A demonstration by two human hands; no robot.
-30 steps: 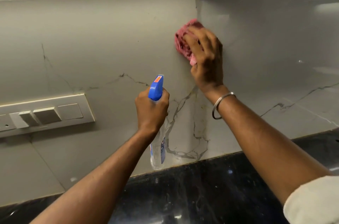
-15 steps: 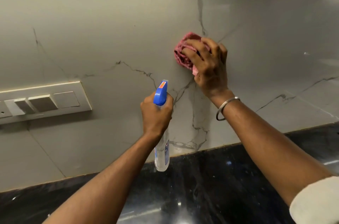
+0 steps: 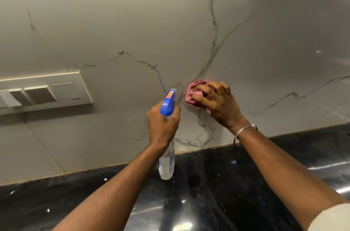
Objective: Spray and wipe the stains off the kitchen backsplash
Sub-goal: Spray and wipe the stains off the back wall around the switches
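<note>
The backsplash [image 3: 123, 22] is grey marble-look tile with dark veins, meeting in a corner. My right hand [image 3: 220, 105] grips a bunched pink cloth [image 3: 193, 94] and presses it against the tile near the corner, low down. My left hand [image 3: 162, 124] holds a clear spray bottle [image 3: 167, 162] by its neck, its blue trigger head [image 3: 168, 103] pointing at the wall just left of the cloth. The bottle's base hangs above the black countertop [image 3: 217, 183].
A cream switch plate [image 3: 45, 92] with several rocker switches is set into the wall at the left. The glossy black countertop runs along the bottom, with small white specks on it. A silver bangle [image 3: 244, 132] circles my right wrist.
My right hand has wiped the cloth downward along the corner from high on the wall to low near the counter. The view tilted down; the left hand kept the bottle in place.
</note>
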